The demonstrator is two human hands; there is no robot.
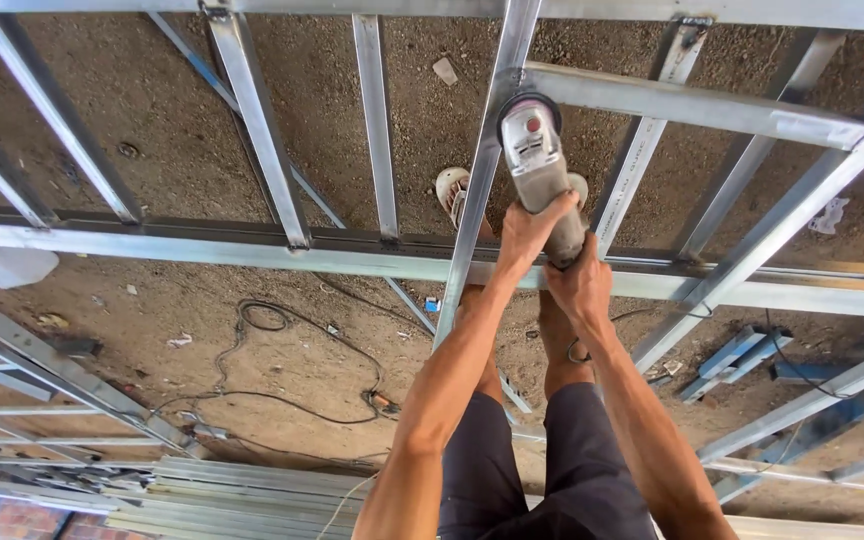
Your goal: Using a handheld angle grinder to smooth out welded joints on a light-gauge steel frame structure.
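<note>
Both my hands grip a grey angle grinder (535,160) with a red button. My left hand (524,232) wraps its body from the left. Lower down, my right hand (580,282) clasps the rear handle. The grinder's disc end rests where a long steel bar (482,170) meets a crossbar (692,105) of a steel frame (252,250). My sandalled left foot (452,190) stands on the ground beside the bar.
The frame of galvanised bars lies across a dirt floor. A black power cable (282,350) loops over the ground at the lower left. Stacked steel sections (242,490) lie at the bottom, blue steel pieces (742,355) at the right, a white container (7,265) at the left.
</note>
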